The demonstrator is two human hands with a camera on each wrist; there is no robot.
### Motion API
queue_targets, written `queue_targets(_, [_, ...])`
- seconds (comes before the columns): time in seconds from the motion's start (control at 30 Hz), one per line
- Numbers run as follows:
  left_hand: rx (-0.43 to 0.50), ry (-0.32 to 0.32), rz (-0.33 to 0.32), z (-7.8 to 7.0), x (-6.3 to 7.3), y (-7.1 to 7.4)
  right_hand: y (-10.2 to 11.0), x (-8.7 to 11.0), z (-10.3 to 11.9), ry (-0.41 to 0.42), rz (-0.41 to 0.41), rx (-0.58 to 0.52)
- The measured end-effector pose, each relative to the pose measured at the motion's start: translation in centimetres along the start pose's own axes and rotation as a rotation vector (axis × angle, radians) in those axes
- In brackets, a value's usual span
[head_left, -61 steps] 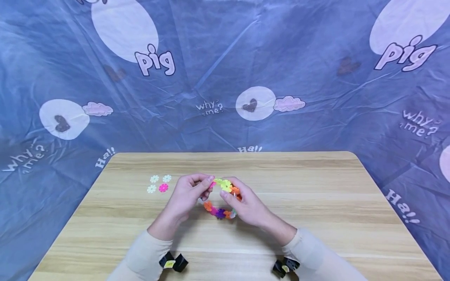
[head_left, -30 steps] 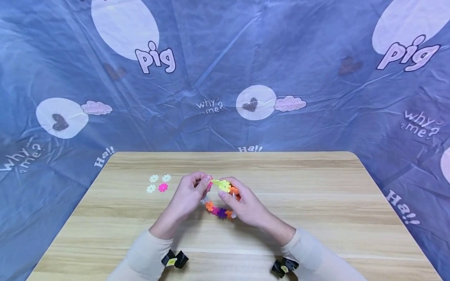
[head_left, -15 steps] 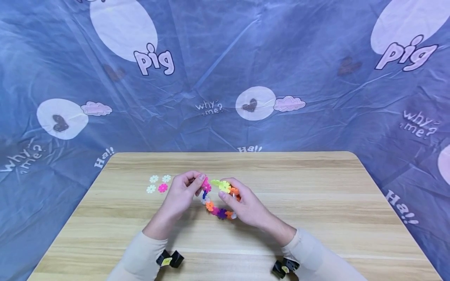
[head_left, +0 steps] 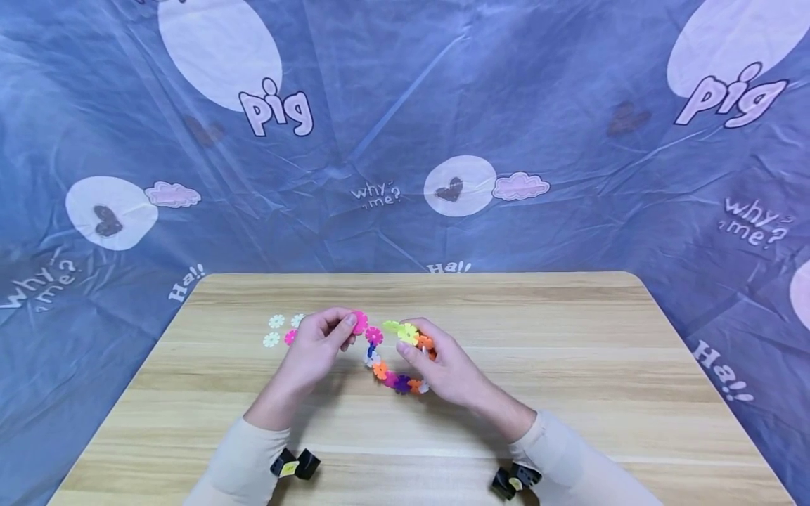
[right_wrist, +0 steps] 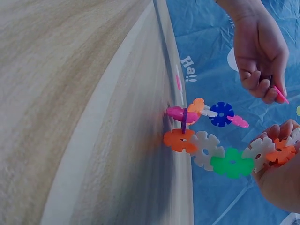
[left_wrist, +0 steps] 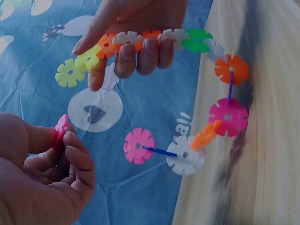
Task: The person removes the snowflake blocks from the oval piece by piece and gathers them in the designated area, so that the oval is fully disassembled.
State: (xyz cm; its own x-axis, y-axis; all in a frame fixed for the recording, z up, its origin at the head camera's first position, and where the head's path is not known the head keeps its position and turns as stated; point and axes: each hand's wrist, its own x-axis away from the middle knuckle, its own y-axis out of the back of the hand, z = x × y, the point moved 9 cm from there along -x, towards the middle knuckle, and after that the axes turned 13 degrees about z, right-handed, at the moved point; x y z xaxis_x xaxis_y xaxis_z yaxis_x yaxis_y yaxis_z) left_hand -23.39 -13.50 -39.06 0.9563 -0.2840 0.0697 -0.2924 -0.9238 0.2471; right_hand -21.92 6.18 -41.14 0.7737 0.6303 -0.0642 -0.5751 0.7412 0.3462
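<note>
My left hand (head_left: 318, 346) pinches a single pink snowflake disc (head_left: 360, 322) between thumb and fingers. It shows edge-on in the left wrist view, apart from the chain. My right hand (head_left: 448, 365) grips a curved chain of interlocking snowflake discs, fingers curled round its orange and white part. Two yellow discs (left_wrist: 70, 72) form one end of the chain, sticking out past the right thumb. From the other side of the hand the chain loops down through a green disc (left_wrist: 198, 41), orange, purple, white and blue ones to a pink end disc (left_wrist: 139, 146). A gap separates the two ends.
Several loose discs lie on the wooden table (head_left: 569, 337) left of the hands: white ones (head_left: 276, 321) and a pink one (head_left: 290, 337), partly covered by the left hand. Behind the table hangs a blue printed cloth (head_left: 354, 91).
My left hand has drawn left from the chain's yellow end, with the pink disc in its fingers. The chain's pink end now hangs uncovered. The right hand has stayed nearly still.
</note>
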Motion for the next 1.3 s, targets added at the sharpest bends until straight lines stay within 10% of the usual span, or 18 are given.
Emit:
queue_targets(0.73, [-0.12, -0.009, -0.093, 0.2, 0.9, 3.3, -0.1, 0.1, 0.2, 0.002, 0.007, 0.017])
queue_targets(1.3, [-0.183, 0.108, -0.136, 2.1, 0.1, 6.1, -0.2, 0.2, 0.5, 0.035, 0.009, 0.003])
